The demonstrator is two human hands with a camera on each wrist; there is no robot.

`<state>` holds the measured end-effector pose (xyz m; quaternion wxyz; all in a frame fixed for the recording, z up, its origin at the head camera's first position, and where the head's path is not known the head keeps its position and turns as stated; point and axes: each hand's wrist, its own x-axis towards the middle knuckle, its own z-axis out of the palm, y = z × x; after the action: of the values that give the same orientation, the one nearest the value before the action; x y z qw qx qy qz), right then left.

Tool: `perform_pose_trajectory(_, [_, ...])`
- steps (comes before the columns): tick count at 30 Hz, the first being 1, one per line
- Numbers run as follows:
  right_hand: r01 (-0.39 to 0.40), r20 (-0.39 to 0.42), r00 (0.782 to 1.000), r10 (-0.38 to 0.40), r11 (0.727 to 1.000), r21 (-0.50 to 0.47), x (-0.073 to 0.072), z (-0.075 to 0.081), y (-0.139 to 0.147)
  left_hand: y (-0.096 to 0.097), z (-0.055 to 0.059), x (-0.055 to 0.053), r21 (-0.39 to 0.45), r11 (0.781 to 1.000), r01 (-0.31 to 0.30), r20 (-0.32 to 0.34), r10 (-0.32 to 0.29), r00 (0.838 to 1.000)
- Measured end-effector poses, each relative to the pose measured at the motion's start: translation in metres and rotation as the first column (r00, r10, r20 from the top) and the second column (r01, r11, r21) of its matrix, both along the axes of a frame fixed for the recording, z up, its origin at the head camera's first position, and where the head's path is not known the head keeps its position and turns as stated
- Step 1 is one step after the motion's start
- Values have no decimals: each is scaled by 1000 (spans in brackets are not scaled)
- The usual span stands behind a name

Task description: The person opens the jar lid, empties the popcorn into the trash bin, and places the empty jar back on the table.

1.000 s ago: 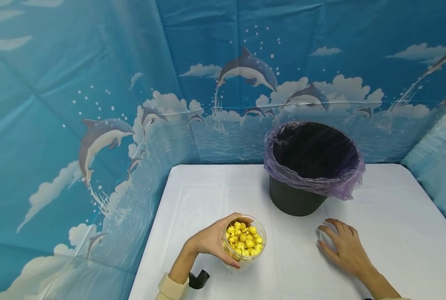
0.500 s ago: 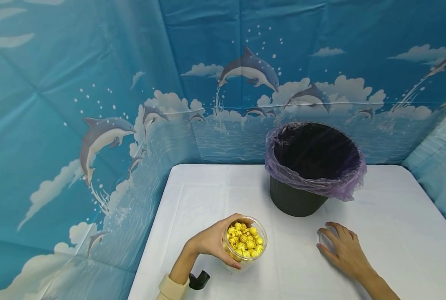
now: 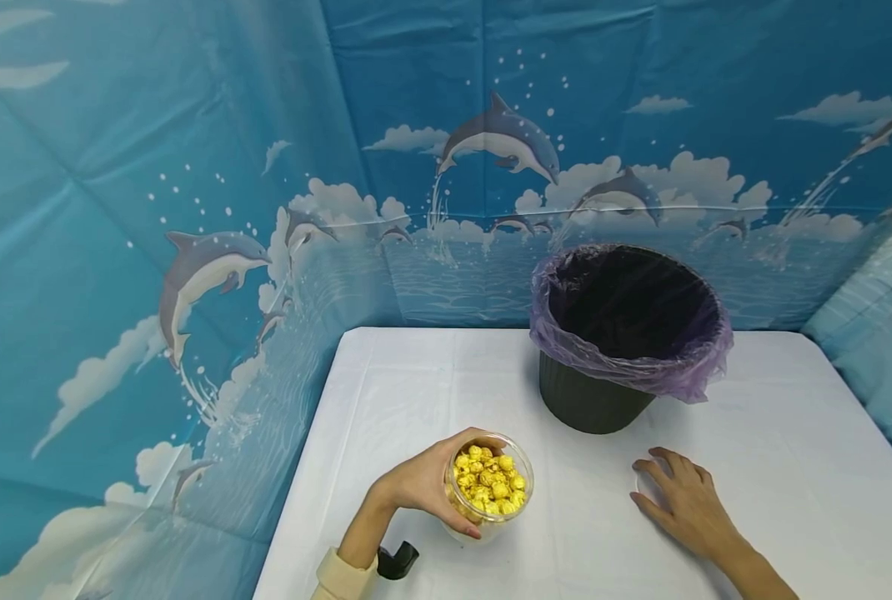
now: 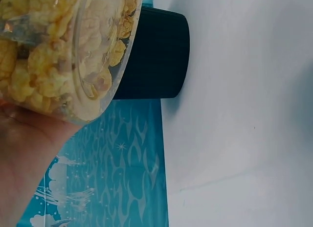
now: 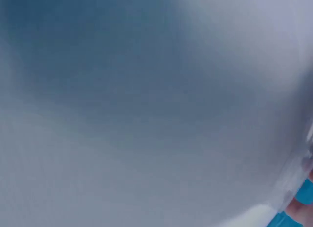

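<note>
Hardly anything has been shifted: the jar (image 3: 524,460) is still gripped by the left hand (image 3: 429,482) over the table (image 3: 416,375), so its popcorn (image 3: 488,481) is kept steady. A clear, seemingly lid-like disc (image 3: 647,485) is pinched by the right hand (image 3: 682,504).

There were two hands, one left hand (image 3: 433,479) and one right hand (image 3: 689,506). There was one clear jar (image 3: 500,518), with too many yellow popcorn balls (image 3: 491,482) to count. There was one clear round thing (image 3: 638,481), one black bin (image 3: 596,402), one purple bag (image 3: 692,368) and one counter (image 3: 431,375).
</note>
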<state>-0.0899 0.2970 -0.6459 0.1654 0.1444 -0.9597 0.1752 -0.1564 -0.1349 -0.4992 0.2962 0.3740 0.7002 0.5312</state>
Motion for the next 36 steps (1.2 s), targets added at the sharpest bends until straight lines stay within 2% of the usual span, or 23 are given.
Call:
perform_pose_trajectory(4, [-38, 80, 996, 37, 999, 14, -6, 13, 3, -1, -1, 0, 16, 1000, -8, -8, 8, 1000])
perform_pose_trajectory(7, [-58, 139, 989, 58, 998, 2, -18, 34, 10, -3, -2, 1, 40, 999, -22, 3, 21, 1000])
perform_pose_trajectory(10, [-48, 163, 985, 51, 999, -26, -34, 64, 24, -8, -4, 3, 53, 998, -43, 9, 42, 999])
perform_pose_trajectory(16, [-25, 158, 986, 45, 992, -127, -70, 127, 61, -18, -9, 8, 50, 995, -92, 24, 91, 996])
perform_pose_trajectory(20, [-7, 160, 987, 29, 990, -139, -95, 172, 81, -25, -13, 11, 62, 992, -114, 27, 113, 993])
perform_pose_trajectory(24, [17, 174, 985, 8, 990, -142, -117, 216, 86, -31, -15, 15, 65, 989, -134, 36, 132, 991])
perform_pose_trajectory(28, [9, 189, 982, 15, 992, -123, -135, 251, 76, -34, -16, 17, 53, 988, -147, 55, 144, 988])
perform_pose_trajectory(32, [-24, 239, 970, 37, 998, -58, -148, 274, 61, -36, -18, 19, 46, 988, -148, 82, 144, 986])
perform_pose_trajectory(36, [-52, 292, 956, 44, 998, 20, -158, 277, 47, -38, -22, 21, 55, 988, -145, 90, 140, 986])
